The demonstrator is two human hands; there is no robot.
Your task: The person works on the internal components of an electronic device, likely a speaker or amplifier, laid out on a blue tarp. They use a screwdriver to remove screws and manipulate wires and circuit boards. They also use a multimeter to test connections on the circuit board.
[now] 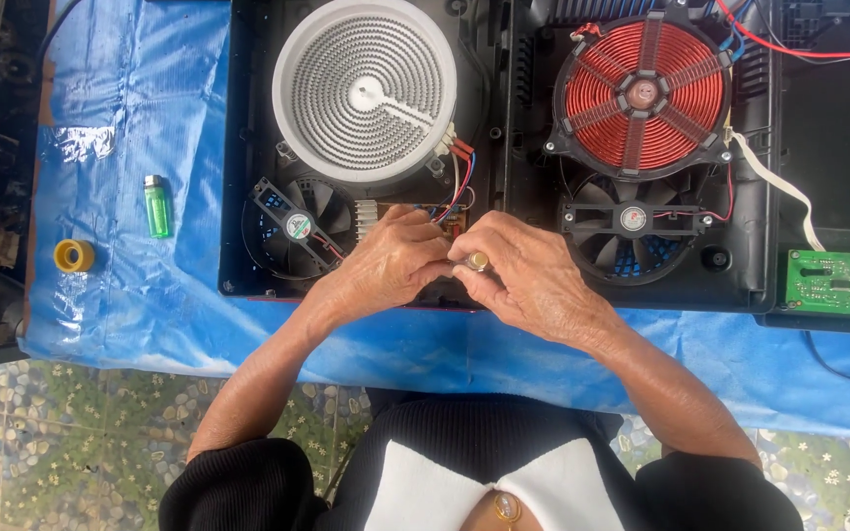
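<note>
An opened black double cooktop (pixel 504 147) lies on a blue sheet, its insides showing. My left hand (pixel 386 264) and my right hand (pixel 523 270) meet at its near middle edge, fingers curled together over a small circuit board (pixel 450 218) with coloured wires. A small round brass-coloured part (pixel 479 261) sits between the fingertips; which hand grips it I cannot tell. A white ribbed radiant heater (pixel 366 88) is above my left hand, a red copper coil (pixel 639 93) above my right. What lies under the palms is hidden.
Two black fans (pixel 297 226) (pixel 632 221) sit below the heaters. A green circuit board (pixel 843 283) lies at the right with a white ribbon cable (pixel 779 187). On the blue sheet (pixel 130 118) at left are a green lighter (pixel 156 206) and a yellow tape roll (pixel 74 256).
</note>
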